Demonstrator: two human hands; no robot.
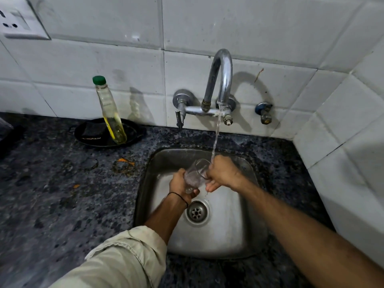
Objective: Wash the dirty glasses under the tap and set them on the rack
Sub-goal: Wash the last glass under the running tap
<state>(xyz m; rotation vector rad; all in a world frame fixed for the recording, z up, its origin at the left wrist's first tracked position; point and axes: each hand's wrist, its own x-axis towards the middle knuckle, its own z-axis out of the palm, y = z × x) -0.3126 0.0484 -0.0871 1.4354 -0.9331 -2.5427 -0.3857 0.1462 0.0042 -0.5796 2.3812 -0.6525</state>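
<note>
The steel sink (228, 225) is set into a dark speckled counter (52, 194). Its basin is wet and holds no dishes, only the round drain (196, 213) near the middle. Both hands work above the basin. On the counter to the left, a shallow black dish (135, 133) holds a dark scrub pad (92, 128) and a slim clear bottle (111, 115). The bottle has a green cap, is part full of yellowish liquid and leans against the tiled wall (104, 65).

The glass (195, 175) is over the sink, just below the tap (220, 80), tilted with its mouth up and away from the person. It is clear and see-through and looks wet — whether any water stands in it I cannot tell.

The left hand (179, 188) grips the lower part and base of the glass. The right hand (223, 173) curls its fingers round the rim, so the two hands are close together, both clamped on the glass. A thin stream of water (216, 138) runs from the spout and lands where the right hand meets the rim.
</note>
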